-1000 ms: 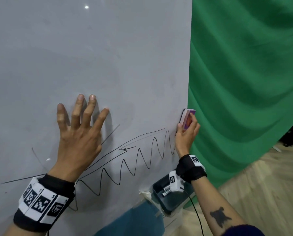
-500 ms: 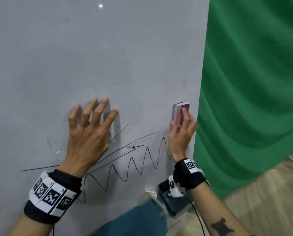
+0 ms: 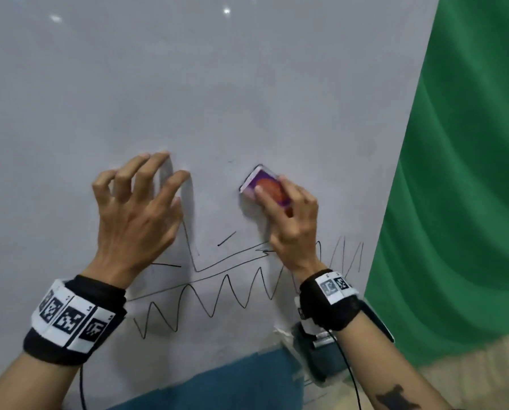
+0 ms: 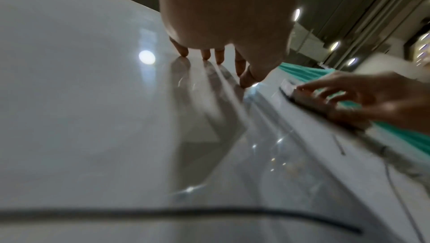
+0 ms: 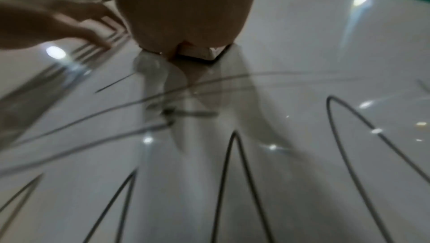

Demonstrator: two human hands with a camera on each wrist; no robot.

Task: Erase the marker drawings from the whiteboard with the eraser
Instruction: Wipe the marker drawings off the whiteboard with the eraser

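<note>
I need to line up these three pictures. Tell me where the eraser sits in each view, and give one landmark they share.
Head: the eraser lies centre-right, under the right hand.
Left wrist: eraser at the right edge, blurred, under the fingers.
Right wrist: eraser at upper centre, below the palm.
Shared landmark: the green curtain beyond the whiteboard.

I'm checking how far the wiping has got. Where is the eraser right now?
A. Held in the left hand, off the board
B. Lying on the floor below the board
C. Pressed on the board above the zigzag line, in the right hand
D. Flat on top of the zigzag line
C: the right hand holds the eraser against the whiteboard, with the zigzag line lower down, unwiped.
</note>
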